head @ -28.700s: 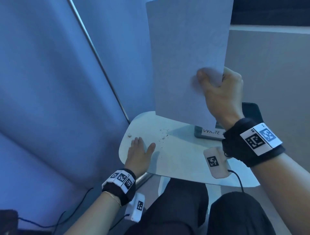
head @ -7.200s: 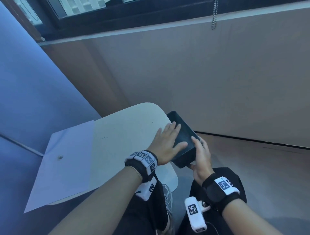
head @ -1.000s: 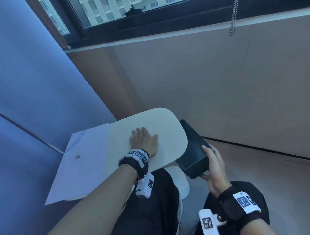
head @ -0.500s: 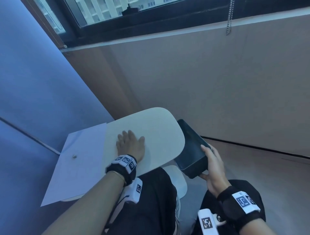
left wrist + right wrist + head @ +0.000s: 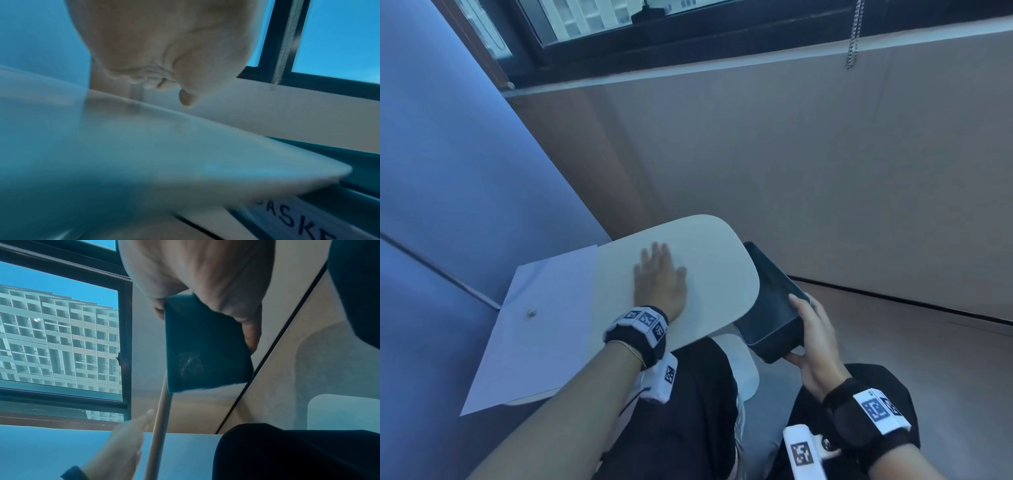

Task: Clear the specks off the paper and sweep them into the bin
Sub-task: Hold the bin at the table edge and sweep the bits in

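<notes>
- The dark rectangular plastic bin (image 5: 770, 308) carries a white label; the left wrist view shows only the blurred letters "ASKE" (image 5: 296, 222).
- The wrist straps bear black-and-white square code tags.
- The pale cream tablet desk with rounded corners (image 5: 709, 246) stands before a beige wall under a dark-framed window (image 5: 654, 31); a high-rise building shows outside, and a bead chain (image 5: 854, 34) hangs at the sill.
- The white paper sheet (image 5: 544, 329) lies on the desk's left part, overhanging its near edge, long axis running toward the person; one small speck (image 5: 530, 312) sits on it.
- The left hand (image 5: 659, 281) lies flat on the desk, fingers straight and slightly spread, pointing away.
- The right hand (image 5: 813, 342) grips the bin's near end, fingers curled over its rim, holding it at the desk's right edge, mouth tilted toward the desk.
</notes>
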